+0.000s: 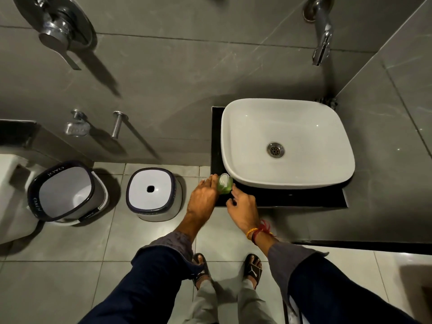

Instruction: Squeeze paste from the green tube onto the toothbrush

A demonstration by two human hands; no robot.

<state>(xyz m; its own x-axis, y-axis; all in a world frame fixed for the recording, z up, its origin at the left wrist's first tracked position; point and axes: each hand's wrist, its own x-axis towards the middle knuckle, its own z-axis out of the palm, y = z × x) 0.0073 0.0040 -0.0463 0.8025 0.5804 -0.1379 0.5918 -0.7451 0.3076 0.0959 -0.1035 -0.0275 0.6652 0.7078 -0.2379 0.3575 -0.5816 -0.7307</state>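
The green tube with a white end stands at the front left corner of the black counter, right against the white basin. My left hand reaches in from the left and its fingers wrap the tube's left side. My right hand is just right of the tube and nearer to me. Its forefinger points at the tube's base, its other fingers are loosely curled, and nothing shows in it. No toothbrush is visible.
A wall tap hangs above the basin. On the tiled floor to the left stand a white stool and an open bucket, with a toilet at the far left. A soap dish is on the wall.
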